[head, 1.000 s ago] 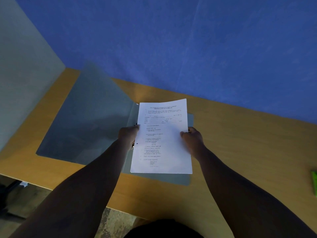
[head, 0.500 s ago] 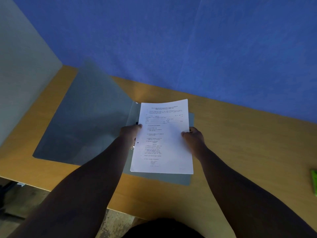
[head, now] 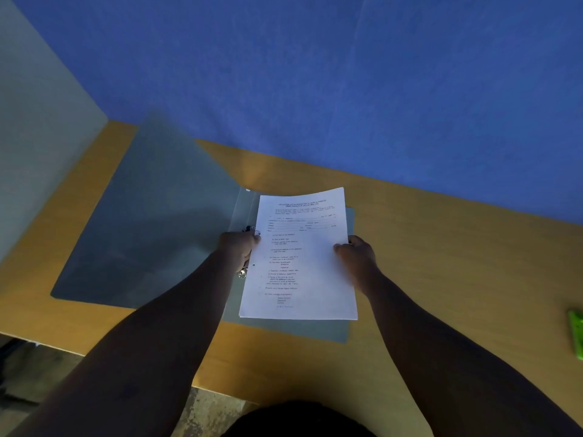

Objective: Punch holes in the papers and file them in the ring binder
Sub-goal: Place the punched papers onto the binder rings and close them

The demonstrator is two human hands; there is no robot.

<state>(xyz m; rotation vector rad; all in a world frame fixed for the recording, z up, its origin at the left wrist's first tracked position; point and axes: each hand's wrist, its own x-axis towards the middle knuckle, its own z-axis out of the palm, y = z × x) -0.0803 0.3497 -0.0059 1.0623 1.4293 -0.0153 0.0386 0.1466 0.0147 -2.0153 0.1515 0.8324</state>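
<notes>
A grey ring binder (head: 151, 234) lies open on the wooden desk, its front cover spread to the left. A stack of white printed papers (head: 303, 266) sits over the binder's right half. A punched hole shows near the stack's left edge. My left hand (head: 238, 249) grips that left edge beside the metal rings (head: 243, 273), partly hiding them. At the stack's right edge, my right hand (head: 355, 255) pinches the sheets. The top of the stack curls up slightly.
The wooden desk (head: 441, 263) runs against a blue wall behind and a pale grey panel at the left. A green object (head: 577, 334) shows at the far right edge of the desk. The desk's front edge is close to my body.
The papers have settled slightly lower and to the right over the rings. Both hands kept their hold on the edges.
</notes>
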